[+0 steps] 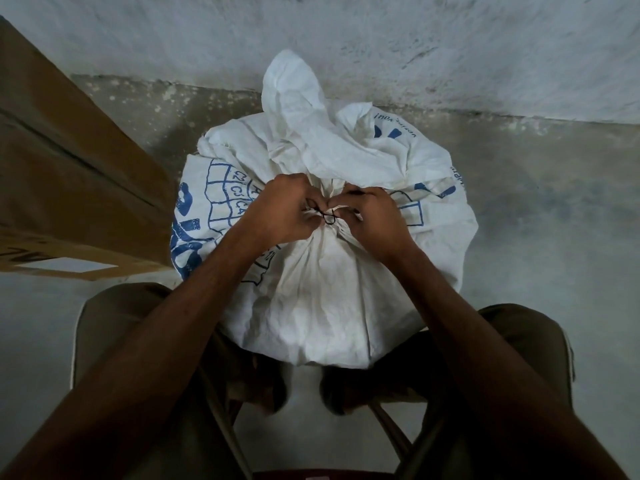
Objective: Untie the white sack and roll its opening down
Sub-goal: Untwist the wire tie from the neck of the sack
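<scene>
A full white woven sack [322, 299] with blue print stands on the floor between my knees. Its neck is bunched and bound by a thin black string [329, 216]. Above the tie the loose top of the sack [294, 98] flops upward and toward the wall. My left hand [280, 209] pinches the string at the left of the knot. My right hand [375, 216] pinches the string and the gathered cloth at the right of the knot. Fingertips of both hands meet at the tie, partly hiding it.
A brown cardboard box [62, 161] leans at the left, close to the sack. A stained pale wall [450, 46] rises just behind the sack. Grey concrete floor [554, 237] extends to the right. My knees and feet flank the sack's base.
</scene>
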`<action>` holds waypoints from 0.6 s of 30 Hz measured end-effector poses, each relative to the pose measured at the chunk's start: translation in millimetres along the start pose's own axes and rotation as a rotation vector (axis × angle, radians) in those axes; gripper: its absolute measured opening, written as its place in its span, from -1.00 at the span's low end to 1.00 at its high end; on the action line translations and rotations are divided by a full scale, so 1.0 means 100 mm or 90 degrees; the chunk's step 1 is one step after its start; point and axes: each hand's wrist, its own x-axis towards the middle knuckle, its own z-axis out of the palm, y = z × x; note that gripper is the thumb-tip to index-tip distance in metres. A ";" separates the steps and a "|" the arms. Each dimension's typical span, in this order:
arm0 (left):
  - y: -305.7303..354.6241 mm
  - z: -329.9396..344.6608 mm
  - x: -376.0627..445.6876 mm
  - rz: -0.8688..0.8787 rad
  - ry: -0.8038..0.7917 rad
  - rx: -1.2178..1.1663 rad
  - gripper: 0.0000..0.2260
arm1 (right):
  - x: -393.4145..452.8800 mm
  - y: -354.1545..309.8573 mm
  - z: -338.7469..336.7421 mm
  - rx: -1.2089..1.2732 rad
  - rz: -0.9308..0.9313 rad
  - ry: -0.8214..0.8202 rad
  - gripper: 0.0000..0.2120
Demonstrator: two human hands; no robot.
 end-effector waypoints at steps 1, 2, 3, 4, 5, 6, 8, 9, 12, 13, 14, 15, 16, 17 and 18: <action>0.00 0.00 0.00 0.005 -0.009 -0.002 -0.77 | 0.00 0.01 0.00 0.000 0.005 -0.012 -0.76; -0.01 -0.01 -0.01 0.008 -0.016 -0.005 -0.77 | 0.01 0.02 0.01 -0.002 0.011 -0.023 -0.76; -0.01 -0.02 -0.01 0.007 -0.018 -0.007 -0.77 | 0.01 0.03 0.01 -0.009 0.019 -0.031 -0.77; -0.01 -0.02 -0.01 0.005 -0.018 -0.008 -0.77 | 0.01 0.04 0.02 -0.018 0.027 -0.037 -0.79; 0.00 -0.02 -0.01 0.003 -0.016 -0.010 -0.78 | 0.01 0.04 0.03 -0.028 0.032 -0.042 -0.80; 0.01 -0.02 -0.01 0.002 -0.015 -0.010 -0.80 | 0.00 0.04 0.03 -0.038 0.033 -0.045 -0.81; 0.02 -0.01 -0.01 0.000 -0.016 -0.005 -0.81 | 0.00 0.04 0.02 -0.051 0.029 -0.047 -0.81; 0.03 -0.01 -0.01 -0.002 -0.017 -0.001 -0.81 | 0.00 0.03 0.01 -0.055 0.028 -0.049 -0.80; 0.03 0.01 -0.02 -0.012 -0.010 0.014 -0.81 | -0.02 0.02 0.01 -0.081 0.031 -0.059 -0.77; 0.04 0.02 -0.02 -0.014 -0.003 0.019 -0.81 | -0.02 0.01 0.01 -0.094 0.034 -0.068 -0.75; 0.04 0.03 -0.03 -0.014 0.006 0.027 -0.80 | -0.03 0.00 0.01 -0.109 0.037 -0.080 -0.74; 0.05 0.05 -0.04 -0.014 0.012 0.037 -0.79 | -0.05 -0.02 0.00 -0.124 0.038 -0.089 -0.73; 0.05 0.07 -0.05 -0.013 0.016 0.048 -0.78 | -0.06 -0.05 -0.01 -0.134 0.038 -0.095 -0.71; 0.05 0.08 -0.05 -0.014 0.019 0.055 -0.78 | -0.07 -0.07 -0.01 -0.136 0.037 -0.092 -0.66; 0.05 0.09 -0.06 -0.015 0.023 0.057 -0.78 | -0.07 -0.09 -0.02 -0.132 0.035 -0.083 -0.57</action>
